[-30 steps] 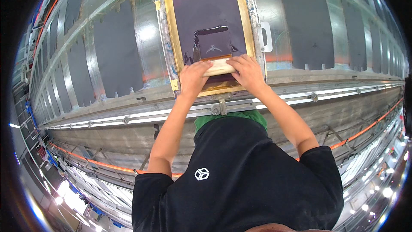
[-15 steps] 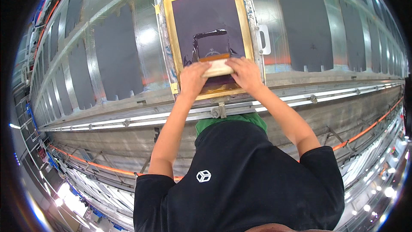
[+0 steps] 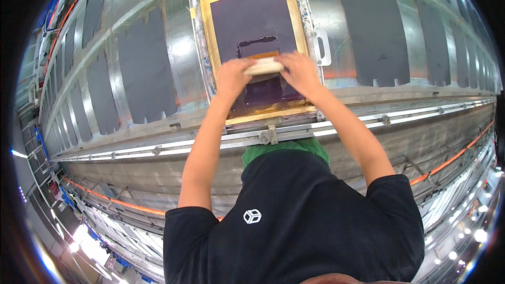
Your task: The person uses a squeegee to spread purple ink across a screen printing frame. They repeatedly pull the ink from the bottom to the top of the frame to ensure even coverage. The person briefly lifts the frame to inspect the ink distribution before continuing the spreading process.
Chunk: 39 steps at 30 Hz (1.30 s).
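A screen-printing frame (image 3: 310, 31) with yellow tape round its inner border lies on the long table in front of me. Both my hands grip a squeegee (image 3: 264, 67) with a pale handle and an orange-brown blade, set on the dark mesh (image 3: 252, 10). My left hand (image 3: 234, 76) is closed round its left end, and my right hand (image 3: 299, 71) round its right end. Beyond the blade, a glossy dark line of ink (image 3: 258, 40) lies on the mesh. Shiny dark ink also covers the mesh nearer to me. My fingertips are partly hidden behind the handle.
Dark fabric pieces (image 3: 144, 68) lie flat on the metal table to the left, and more dark pieces (image 3: 373, 37) to the right. A white handle (image 3: 322, 47) sticks out from the frame's right side. A metal rail (image 3: 357, 123) with clamps runs along the table's near edge.
Both hands have moved the squeegee away from me, up the mesh toward the far ink line. More of the mesh's near part now shows below the handle.
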Tool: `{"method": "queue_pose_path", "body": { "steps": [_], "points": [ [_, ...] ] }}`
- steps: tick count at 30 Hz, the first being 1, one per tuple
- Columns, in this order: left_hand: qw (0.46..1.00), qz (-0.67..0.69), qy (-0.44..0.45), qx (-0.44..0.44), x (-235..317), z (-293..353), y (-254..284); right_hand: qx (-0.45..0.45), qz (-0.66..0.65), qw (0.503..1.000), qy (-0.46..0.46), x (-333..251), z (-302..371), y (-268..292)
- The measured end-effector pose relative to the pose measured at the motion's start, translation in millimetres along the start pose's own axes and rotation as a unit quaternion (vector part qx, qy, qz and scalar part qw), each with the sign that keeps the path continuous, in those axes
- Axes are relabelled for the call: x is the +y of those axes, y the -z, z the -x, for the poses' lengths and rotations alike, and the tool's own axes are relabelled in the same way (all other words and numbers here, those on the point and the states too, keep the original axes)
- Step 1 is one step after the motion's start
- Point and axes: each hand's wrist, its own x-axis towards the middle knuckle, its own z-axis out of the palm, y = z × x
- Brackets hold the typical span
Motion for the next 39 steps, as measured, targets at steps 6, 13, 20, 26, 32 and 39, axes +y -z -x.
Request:
{"method": "queue_pose_path", "body": {
  "steps": [6, 13, 20, 26, 32, 39],
  "points": [
    [1.000, 0.010, 0.005, 0.011, 16.2, 69.6, -16.1, -0.011, -0.065, 0.998, 0.016, -14.7, 66.0, 0.9],
    [0.990, 0.053, 0.132, -0.005, -10.8, -23.8, 21.0, 0.198, -0.123, 0.940, -0.251, 98.4, -3.6, 26.0],
    [0.991, -0.002, -0.030, 0.130, -12.6, 18.5, -17.7, 0.237, -0.245, 0.902, -0.264, 113.8, -34.5, 3.7],
    [0.995, -0.023, -0.052, 0.083, -2.8, 136.0, -16.9, 0.255, -0.159, 0.909, -0.287, 76.7, -47.9, 33.1],
    [0.994, -0.016, 0.007, 0.106, -79.1, 198.1, 66.2, 0.239, -0.251, 0.886, -0.308, -42.4, -93.1, -54.1],
    [0.995, -0.045, 0.024, 0.081, -220.6, 261.1, 179.7, 0.238, -0.282, 0.887, -0.278, -173.0, -145.6, -193.1]
  ]
}}
